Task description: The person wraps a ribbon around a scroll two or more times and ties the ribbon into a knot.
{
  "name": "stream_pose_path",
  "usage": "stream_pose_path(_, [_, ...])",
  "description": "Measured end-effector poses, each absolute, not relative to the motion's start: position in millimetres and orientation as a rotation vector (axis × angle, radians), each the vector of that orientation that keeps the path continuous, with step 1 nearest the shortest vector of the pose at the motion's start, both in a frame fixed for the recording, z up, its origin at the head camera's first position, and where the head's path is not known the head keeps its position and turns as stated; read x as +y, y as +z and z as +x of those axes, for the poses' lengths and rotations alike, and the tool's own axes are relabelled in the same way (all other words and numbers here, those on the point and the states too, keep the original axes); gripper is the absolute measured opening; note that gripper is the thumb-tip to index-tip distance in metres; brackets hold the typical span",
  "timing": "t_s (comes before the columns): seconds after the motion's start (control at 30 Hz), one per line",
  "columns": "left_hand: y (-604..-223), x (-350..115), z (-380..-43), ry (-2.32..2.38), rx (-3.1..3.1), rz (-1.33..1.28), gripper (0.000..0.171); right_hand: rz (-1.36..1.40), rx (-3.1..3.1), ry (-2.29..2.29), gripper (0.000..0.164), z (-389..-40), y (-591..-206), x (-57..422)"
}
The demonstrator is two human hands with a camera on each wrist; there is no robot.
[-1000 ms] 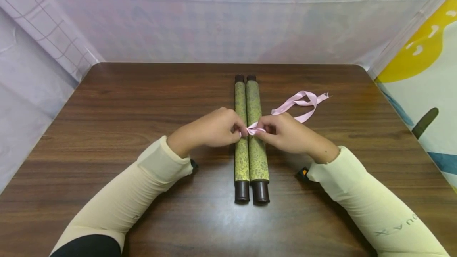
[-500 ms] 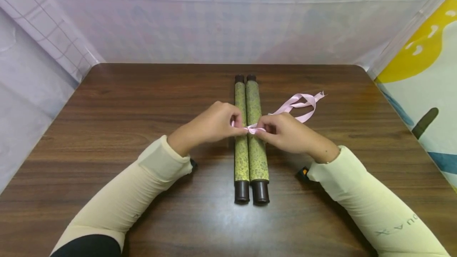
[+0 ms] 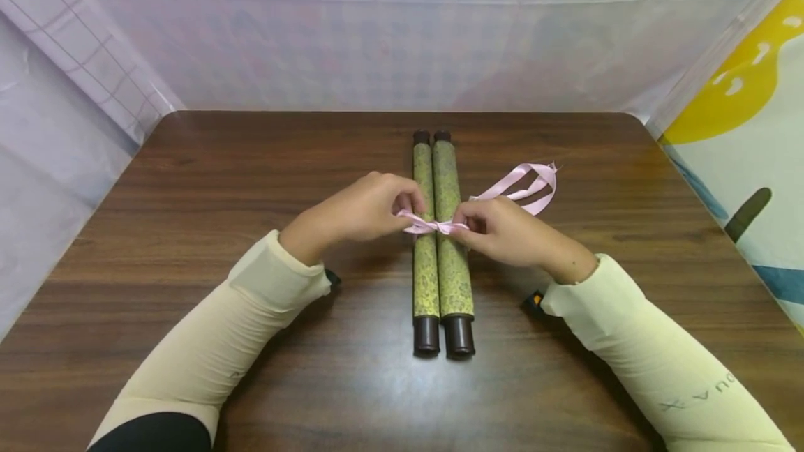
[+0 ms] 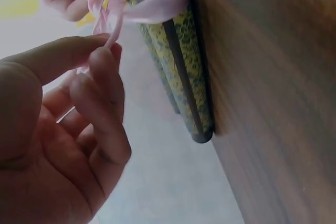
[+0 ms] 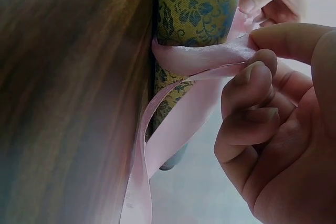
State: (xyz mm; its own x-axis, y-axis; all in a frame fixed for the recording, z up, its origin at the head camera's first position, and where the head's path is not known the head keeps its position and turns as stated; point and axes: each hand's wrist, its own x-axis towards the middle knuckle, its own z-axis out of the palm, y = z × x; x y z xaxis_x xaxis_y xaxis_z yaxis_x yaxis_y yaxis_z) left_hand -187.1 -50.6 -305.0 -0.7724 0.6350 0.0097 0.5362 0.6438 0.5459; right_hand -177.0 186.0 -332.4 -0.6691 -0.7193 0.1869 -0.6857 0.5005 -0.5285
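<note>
A scroll rolled from both sides lies lengthwise on the table. Its left roll [image 3: 426, 277] and right roll [image 3: 456, 277] are side by side, covered in yellow-green floral cloth with dark end knobs. A pink ribbon [image 5: 205, 59] passes round them, twisted into a knot or bow at mid-length. My left hand [image 3: 370, 208] pinches a loop of it between thumb and finger, just left of the knot. Right of the knot, my right hand [image 3: 510, 232] pinches another part of the ribbon. How the knot is tied cannot be told in the wrist views.
The brown wood-grain table [image 3: 251, 173] has a back edge against a pale cloth hanging [image 3: 389, 47]. Loose ribbon tails curl on the tabletop beyond the right hand. A printed cloth with a yellow shape [image 3: 735, 89] hangs along the right side.
My left hand has moved left and slightly away from me, drawing out a pink loop over the left roll. The loose tails have slid left toward the scroll. My right hand stays nearly in place.
</note>
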Motion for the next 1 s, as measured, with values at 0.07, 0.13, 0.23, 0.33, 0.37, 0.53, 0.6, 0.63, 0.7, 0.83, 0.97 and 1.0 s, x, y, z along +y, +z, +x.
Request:
stream_pose_path(0.07, [-304,-53,-189,0.745,2.682,0.963,0.011,-1.240,2.671,-0.894,0.013,-177,-333,186])
stream_pose_path(0.13, [-304,-56,-191,0.688,2.685,0.947,0.012,-1.234,2.680,-0.888,0.013,-178,-333,186])
stream_pose_path(0.23, [-305,-60,-193,0.635,2.679,0.902,0.009,-1.234,2.697,-0.878,0.013,-179,-334,186])
stream_pose_path(0.33, [-306,-64,-194,0.627,2.669,0.863,0.008,-1.236,2.696,-0.874,0.014,-179,-335,186])
stream_pose_path(0.37, [-306,-66,-194,0.631,2.671,0.860,0.009,-1.242,2.693,-0.872,0.014,-179,-334,186])
stream_pose_path(0.53, [-304,-72,-195,0.594,2.719,0.896,0.008,-1.293,2.710,-0.845,0.015,-182,-331,184])
stream_pose_path(0.6, [-302,-75,-194,0.531,2.730,0.895,0.008,-1.312,2.713,-0.827,0.015,-183,-331,182])
stream_pose_path(0.63, [-301,-76,-194,0.491,2.733,0.895,0.008,-1.315,2.715,-0.818,0.015,-183,-330,182])
stream_pose_path(0.7, [-299,-79,-193,0.405,2.733,0.882,0.007,-1.312,2.719,-0.796,0.016,-183,-330,182])
stream_pose_path(0.83, [-296,-84,-192,0.326,2.723,0.853,0.009,-1.287,2.723,-0.759,0.018,-183,-329,183])
stream_pose_path(0.97, [-297,-89,-193,0.458,2.769,0.840,0.008,-1.279,2.731,-0.737,0.020,-183,-329,183])
stream_pose_path(1.0, [-297,-90,-194,0.517,2.778,0.834,0.007,-1.281,2.732,-0.731,0.020,-183,-329,183])
